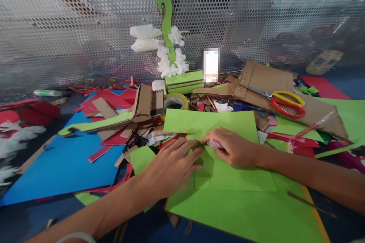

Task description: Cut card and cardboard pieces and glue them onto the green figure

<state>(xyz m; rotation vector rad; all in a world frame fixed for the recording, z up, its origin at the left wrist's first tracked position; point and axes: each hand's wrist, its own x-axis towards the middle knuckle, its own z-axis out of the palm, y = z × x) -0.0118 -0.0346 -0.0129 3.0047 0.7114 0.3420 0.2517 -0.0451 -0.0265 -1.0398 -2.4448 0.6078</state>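
Note:
My left hand lies flat on sheets of bright green paper, its fingers stretched and close together. In my right hand, curled fingers hold a small lilac tool, mostly hidden, so its exact kind cannot be made out. The fingertips of both hands nearly meet at a line across the green paper. Behind them, an upper strip of the paper stands slightly raised. A larger green sheet lies underneath, nearest me.
Scissors with yellow and red handles rest on cardboard at right. A green hook-shaped piece with white tufts stands at the perforated metal screen. Yellow tape, a blue sheet and many scraps crowd the table.

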